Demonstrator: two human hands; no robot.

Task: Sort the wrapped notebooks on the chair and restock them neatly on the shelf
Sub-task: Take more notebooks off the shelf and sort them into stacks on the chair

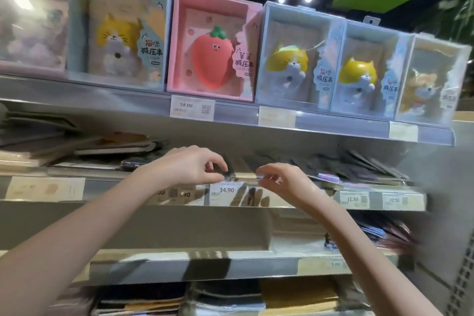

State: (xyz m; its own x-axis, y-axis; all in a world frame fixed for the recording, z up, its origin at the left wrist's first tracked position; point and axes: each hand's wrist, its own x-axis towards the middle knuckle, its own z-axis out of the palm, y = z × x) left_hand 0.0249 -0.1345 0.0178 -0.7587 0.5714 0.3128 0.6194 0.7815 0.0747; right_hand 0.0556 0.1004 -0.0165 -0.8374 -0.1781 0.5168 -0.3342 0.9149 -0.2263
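On the middle shelf (143, 188), right at its front edge and just above the 34.90 price tag (226, 190), sits a dark wrapped notebook (229, 170). Only a narrow dark strip of it shows between the two hands, so its long axis seems to run back into the shelf, away from the person, though blur makes this uncertain. The left hand (191, 165) has thumb and forefinger curled together at the notebook's near left corner, pinching it as far as can be seen. The right hand (279, 179) hovers just beside it on the right, fingers loosely curled and spread; whether they touch or hold anything cannot be told.

To either side on the same shelf lie more flat wrapped notebooks: a tilted, overlapping pile on the left (84, 151) and a fanned row of dark ones leaning on the right (359, 167).

The upper shelf (333, 123) carries a row of clear-fronted display boxes standing upright and touching side by side. A blue box (118, 31) holds a yellow-and-white cat figure, the pink box (213, 43) next to it holds a red strawberry figure with a face, and three further pale boxes (359, 69) to the right each hold a cat figure. A 58.00 price tag (192, 108) sits under the pink box.

The lower shelf (195, 267) holds blurred packets at its right end (384, 236), and beneath it lie flat stacks of dark and tan covers (230, 297).
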